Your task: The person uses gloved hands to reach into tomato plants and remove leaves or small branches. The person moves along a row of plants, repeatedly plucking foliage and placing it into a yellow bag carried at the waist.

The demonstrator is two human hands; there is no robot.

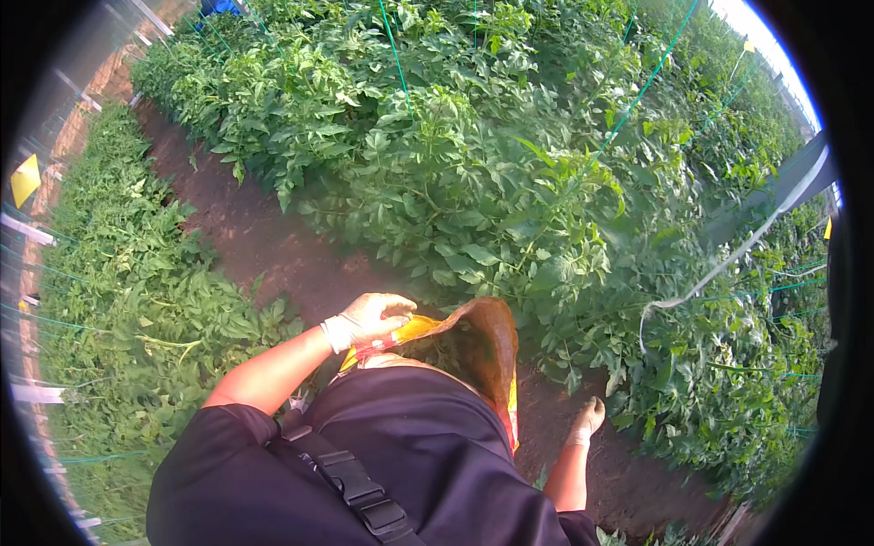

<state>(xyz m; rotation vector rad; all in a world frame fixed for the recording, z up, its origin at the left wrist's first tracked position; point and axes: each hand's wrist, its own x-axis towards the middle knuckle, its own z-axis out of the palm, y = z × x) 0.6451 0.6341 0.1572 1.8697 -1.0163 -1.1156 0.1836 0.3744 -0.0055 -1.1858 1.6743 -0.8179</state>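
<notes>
A woven plastic sack (502, 341), yellow-orange inside with red and yellow print outside, hangs against the front of my body with its mouth open. Some green plant matter (437, 355) shows inside it, partly hidden by my dark shirt. My left hand (372, 319), in a thin pale glove, grips the sack's rim on the left. Off to the right of the sack, my right hand (588, 418) hangs low over the soil beside the plants. It is gloved too, with its fingers curled together and nothing visible in them.
Dense tomato plants (437, 184) stand ahead and right, with green support strings (635, 102) rising from them. Another plant row (150, 273) grows on the left. Bare soil (273, 252) runs between the rows. A pale strip (744, 246) hangs at right; a yellow card (25, 180) hangs at left.
</notes>
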